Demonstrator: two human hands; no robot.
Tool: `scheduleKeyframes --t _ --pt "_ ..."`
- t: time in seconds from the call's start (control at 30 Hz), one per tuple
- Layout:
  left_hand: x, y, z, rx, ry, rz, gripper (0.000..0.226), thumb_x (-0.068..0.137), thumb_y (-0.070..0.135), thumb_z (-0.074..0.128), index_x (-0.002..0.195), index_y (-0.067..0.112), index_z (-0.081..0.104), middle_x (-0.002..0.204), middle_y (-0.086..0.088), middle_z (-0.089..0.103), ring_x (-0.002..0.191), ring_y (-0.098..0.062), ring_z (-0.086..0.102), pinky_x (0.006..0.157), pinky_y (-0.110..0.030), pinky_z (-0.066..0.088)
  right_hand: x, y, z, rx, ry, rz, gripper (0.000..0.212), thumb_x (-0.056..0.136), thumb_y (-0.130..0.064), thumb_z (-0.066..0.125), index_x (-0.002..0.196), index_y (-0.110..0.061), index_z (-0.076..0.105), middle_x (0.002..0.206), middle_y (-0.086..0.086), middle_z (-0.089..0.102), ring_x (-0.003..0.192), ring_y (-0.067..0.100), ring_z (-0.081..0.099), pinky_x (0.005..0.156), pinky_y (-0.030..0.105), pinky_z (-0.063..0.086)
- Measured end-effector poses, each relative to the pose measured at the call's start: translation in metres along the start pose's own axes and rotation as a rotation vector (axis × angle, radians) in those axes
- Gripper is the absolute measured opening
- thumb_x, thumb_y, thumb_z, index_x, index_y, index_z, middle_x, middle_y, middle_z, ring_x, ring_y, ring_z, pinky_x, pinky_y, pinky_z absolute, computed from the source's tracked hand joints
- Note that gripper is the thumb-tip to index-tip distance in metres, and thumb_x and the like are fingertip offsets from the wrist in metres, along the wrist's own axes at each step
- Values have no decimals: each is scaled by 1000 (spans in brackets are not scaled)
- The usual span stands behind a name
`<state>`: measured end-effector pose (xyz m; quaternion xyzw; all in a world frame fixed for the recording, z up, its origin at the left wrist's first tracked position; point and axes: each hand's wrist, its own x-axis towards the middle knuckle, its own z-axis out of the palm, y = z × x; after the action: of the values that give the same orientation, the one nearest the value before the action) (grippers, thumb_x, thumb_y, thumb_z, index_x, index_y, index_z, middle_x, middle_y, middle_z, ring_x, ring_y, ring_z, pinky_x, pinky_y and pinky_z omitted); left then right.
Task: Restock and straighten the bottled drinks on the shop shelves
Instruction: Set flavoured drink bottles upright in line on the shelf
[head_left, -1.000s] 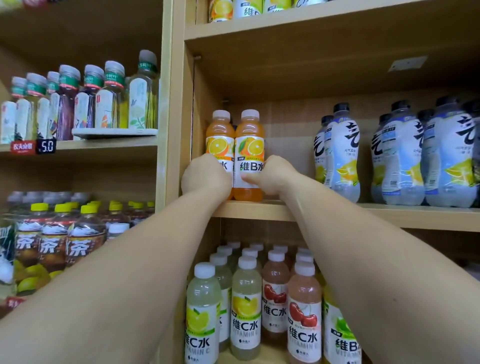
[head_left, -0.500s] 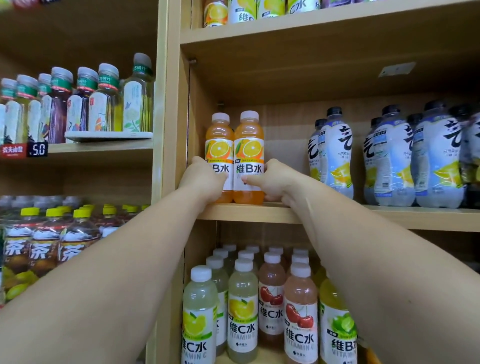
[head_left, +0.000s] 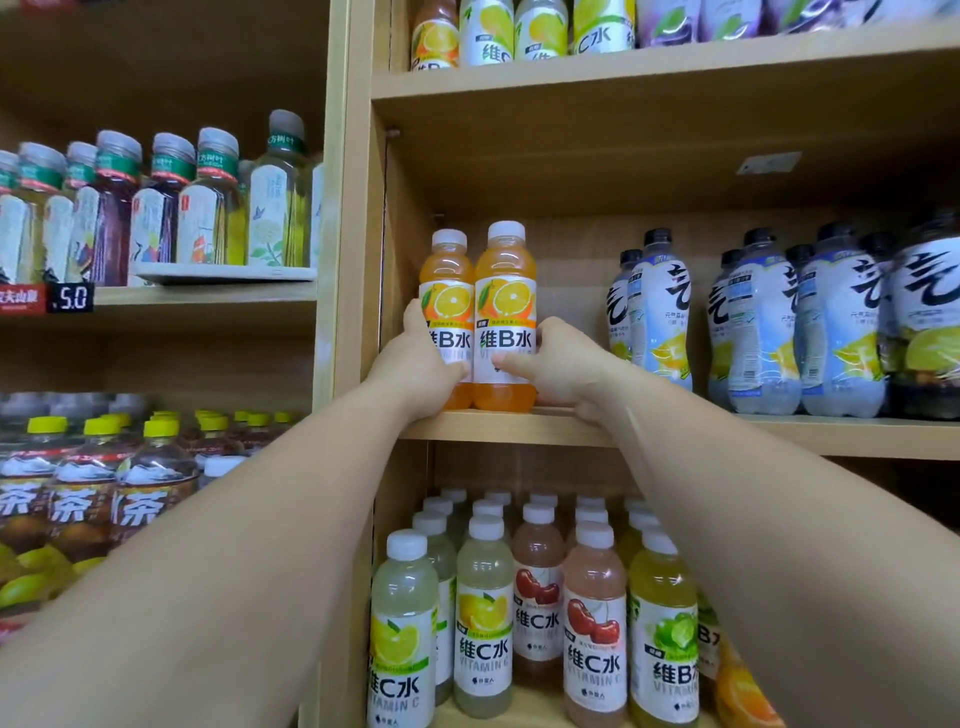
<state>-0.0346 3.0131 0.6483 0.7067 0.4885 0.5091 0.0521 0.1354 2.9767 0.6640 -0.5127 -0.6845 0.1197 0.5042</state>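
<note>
Nearest the camera, two bare forearms reached up and away across the lower shelf, where the vitamin drinks (head_left: 484, 623) stood in tidy rows with their labels facing out; that level looked finished. Further in, the left grip (head_left: 415, 371) was wrapped round the lower body of the left orange bottle (head_left: 448, 291), its thumb across the front. The right grip (head_left: 563, 366) clasped the right orange bottle (head_left: 506, 291) the same way from the other side. Both bottles stood upright and touching each other at the front left corner of the middle shelf (head_left: 519, 428), close beside the wooden side wall, labels turned forward. To their right lay a stretch of bare shelf board before the white-and-blue bottles (head_left: 761, 332), which were grouped well apart from the orange pair. Only these two orange bottles were visible, with nothing seen behind them, so this row seemed barely begun: it probably needed more stock to fill the gap and the depth. In the left bay the tea bottles (head_left: 83, 512) and the tall capped bottles (head_left: 208, 208) above them appeared full and orderly.
</note>
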Motion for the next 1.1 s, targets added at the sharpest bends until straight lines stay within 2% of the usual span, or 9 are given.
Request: scheduleKeyframes --t 0.13,0.33,0.47,0.67,0.73,0.83,0.9,1.0,1.1 --pt "2 1 -1 -39 -16 -8 95 95 32 71 160 29 2 135 -8 57 115 -29 61 99 -50 53 -15 1 -12 -50 53 -23 37 93 -36 75 118 -18 54 111 0 69 98 15 69 84 36 59" --pt "-6 2 -3 -51 0 84 97 96 30 70 162 32 -1 142 -8 55 122 -30 58 100 -46 49 -48 13 -56 -98 135 -46 38 86 -47 76 113 -26 62 108 -3 76 100 19 73 92 49 59" --pt "-20 13 -3 -176 48 158 93 97 28 68 163 32 3 149 -3 52 130 -28 55 106 -45 45 -76 21 -94 -116 196 -68 22 93 -37 75 109 -26 64 107 -4 77 99 16 74 92 48 60" --pt "-68 46 -4 -413 144 311 90 95 30 71 160 41 9 157 9 43 136 -14 50 111 -49 45 -141 26 -125 -20 222 -90 38 96 -33 72 128 -19 59 112 0 78 100 16 76 92 46 60" --pt "-92 49 -5 -395 122 371 90 91 36 71 158 48 12 160 9 40 142 -12 46 115 -49 42 -171 30 -127 16 224 -109 33 98 -25 68 129 -18 58 112 -1 78 100 14 76 90 41 61" --pt "-140 47 4 -443 50 400 90 94 25 73 158 50 15 143 36 48 130 12 49 108 -28 43 -211 44 -124 69 224 -103 34 98 -23 67 131 -24 57 115 -5 77 105 11 74 91 40 60" --pt "-173 39 20 -445 5 380 93 94 22 72 158 52 12 139 42 48 127 18 47 104 -21 41 -229 62 -121 43 255 -85 38 95 -26 70 131 -30 56 118 -11 75 110 7 71 95 42 58" --pt "-207 21 52 -443 -54 357 95 93 23 71 157 56 8 147 31 48 131 5 52 109 -32 44 -244 95 -112 49 259 -12 36 95 -23 71 125 -36 56 116 -16 75 110 4 70 97 45 57" --pt "-224 4 87 -442 -120 269 96 93 21 71 156 58 9 145 40 44 129 4 53 108 -36 46 -253 131 -97 63 223 61 33 97 -21 71 122 -36 56 116 -12 76 109 8 71 97 49 56"
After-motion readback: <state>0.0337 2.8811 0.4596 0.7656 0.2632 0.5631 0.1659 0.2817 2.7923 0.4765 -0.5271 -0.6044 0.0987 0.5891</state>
